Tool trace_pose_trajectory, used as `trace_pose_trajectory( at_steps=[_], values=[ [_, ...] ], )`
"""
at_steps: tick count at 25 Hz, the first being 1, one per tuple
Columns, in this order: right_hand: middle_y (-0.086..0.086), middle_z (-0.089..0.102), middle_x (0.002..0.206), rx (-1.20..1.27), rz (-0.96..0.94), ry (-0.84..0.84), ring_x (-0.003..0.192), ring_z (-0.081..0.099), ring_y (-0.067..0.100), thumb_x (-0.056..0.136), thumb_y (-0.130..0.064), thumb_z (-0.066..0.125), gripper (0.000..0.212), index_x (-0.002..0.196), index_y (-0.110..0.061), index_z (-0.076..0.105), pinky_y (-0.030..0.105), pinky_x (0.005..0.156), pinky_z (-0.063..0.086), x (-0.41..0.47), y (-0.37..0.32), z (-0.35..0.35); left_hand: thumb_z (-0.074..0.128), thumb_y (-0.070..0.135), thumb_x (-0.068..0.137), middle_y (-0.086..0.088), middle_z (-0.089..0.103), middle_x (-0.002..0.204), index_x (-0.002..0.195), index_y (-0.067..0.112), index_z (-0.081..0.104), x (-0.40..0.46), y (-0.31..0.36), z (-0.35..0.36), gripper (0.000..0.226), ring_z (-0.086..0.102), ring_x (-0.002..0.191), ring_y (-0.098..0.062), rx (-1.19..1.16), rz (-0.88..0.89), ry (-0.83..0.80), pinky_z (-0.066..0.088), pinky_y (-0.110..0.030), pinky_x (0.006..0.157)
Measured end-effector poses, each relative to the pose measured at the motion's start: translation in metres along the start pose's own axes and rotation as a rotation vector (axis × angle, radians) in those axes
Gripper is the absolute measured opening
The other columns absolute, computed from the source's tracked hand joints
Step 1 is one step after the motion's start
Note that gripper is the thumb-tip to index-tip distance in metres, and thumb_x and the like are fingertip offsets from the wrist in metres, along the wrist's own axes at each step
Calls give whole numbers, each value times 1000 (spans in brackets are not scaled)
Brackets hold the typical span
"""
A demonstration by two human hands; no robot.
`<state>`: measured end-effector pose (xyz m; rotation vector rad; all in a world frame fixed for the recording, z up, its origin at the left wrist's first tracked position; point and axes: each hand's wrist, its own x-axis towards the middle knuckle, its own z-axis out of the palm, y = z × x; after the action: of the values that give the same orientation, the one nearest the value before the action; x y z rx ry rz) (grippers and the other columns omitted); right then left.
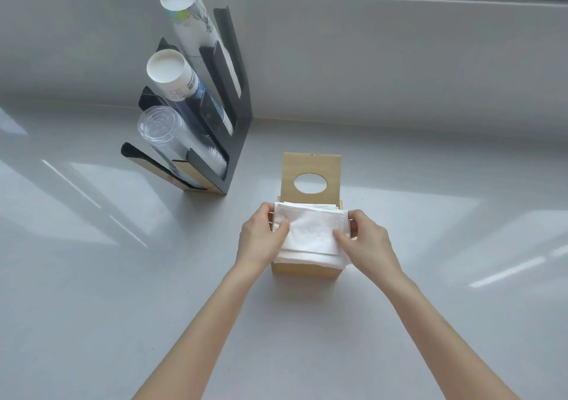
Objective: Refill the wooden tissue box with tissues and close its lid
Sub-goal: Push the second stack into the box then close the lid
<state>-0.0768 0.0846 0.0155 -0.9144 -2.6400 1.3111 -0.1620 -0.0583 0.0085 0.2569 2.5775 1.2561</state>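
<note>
Now, hands: left hand (261,233) and right hand (364,239) are pinching the tissue stack (310,230) by its sides.
Box: wooden tissue box (302,269) is sitting under the fingers.
Tip: keep it flat, push down evenly.
Lid: lid (311,173) is standing open behind.

Bare countertop (430,307) lies open near and right; a cup dispenser rack (227,141) stands far left of the tissue box (302,269).

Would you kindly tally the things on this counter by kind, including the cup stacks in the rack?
Wooden tissue box with lid open: 1
Tissue stack, held by left hand and right hand: 1
Black cup rack: 1
Paper cup stacks: 2
Clear plastic cup stack: 1
Total: 6
</note>
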Motion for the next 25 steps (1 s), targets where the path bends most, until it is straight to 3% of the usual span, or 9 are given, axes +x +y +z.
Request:
trace_pose_trajectory(
  at_steps=[3,9,11,13,15,19,22,25],
  values=[
    [7,61,97,-95,-56,29,96,56,27,89,-16,50,20,105,-6,56,36,77,46,7,2,6,50,21,88,-11,65,102,104,5,55,10,-5,6,22,57,94,-29,137,34,-12,39,-31,72],
    [7,58,102,-444,-118,13,99,47,24,90,-16,45,15,100,-7,51,33,68,39,14,-1,11,45,19,90,-12,61,101,100,3,50,10,-6,8,19,52,97,-31,418,216,2,33,-33,70],
    [6,58,102,-552,-137,1,92,45,24,89,-15,42,4,89,-11,42,31,64,34,16,-5,10,43,17,90,-12,60,102,101,4,49,11,-3,8,18,52,97,-31,541,292,-2,33,-34,72],
    [5,58,104,-629,-172,-11,87,46,26,89,-13,41,7,86,-16,35,31,63,30,17,-8,10,42,15,90,-10,60,103,101,6,48,12,-2,10,16,52,98,-31,630,345,-15,31,-33,72],
    [4,60,108,-674,-207,-11,94,54,29,89,-12,41,4,90,-15,41,31,63,30,18,-10,10,41,12,88,-9,61,102,98,8,48,14,-2,12,13,52,98,-30,684,378,-28,26,-31,69],
    [6,65,107,-791,-198,-55,96,60,31,87,-7,44,21,105,-11,55,31,62,30,25,-6,17,40,13,89,-7,65,101,98,10,51,16,-5,16,15,54,97,-30,779,394,-74,29,-33,75],
    [6,67,105,-815,-175,-36,96,61,32,88,-7,44,21,104,-12,57,30,61,30,28,-4,23,40,13,89,-7,66,100,98,11,52,17,-9,20,15,55,96,-30,818,408,-62,23,-32,72],
    [7,66,106,-854,-187,-52,96,61,32,87,-6,44,10,87,-15,49,29,55,27,29,-6,25,42,8,87,-5,67,99,97,12,53,22,-8,23,15,57,95,-27,981,449,-86,18,-29,72]
  ],
)
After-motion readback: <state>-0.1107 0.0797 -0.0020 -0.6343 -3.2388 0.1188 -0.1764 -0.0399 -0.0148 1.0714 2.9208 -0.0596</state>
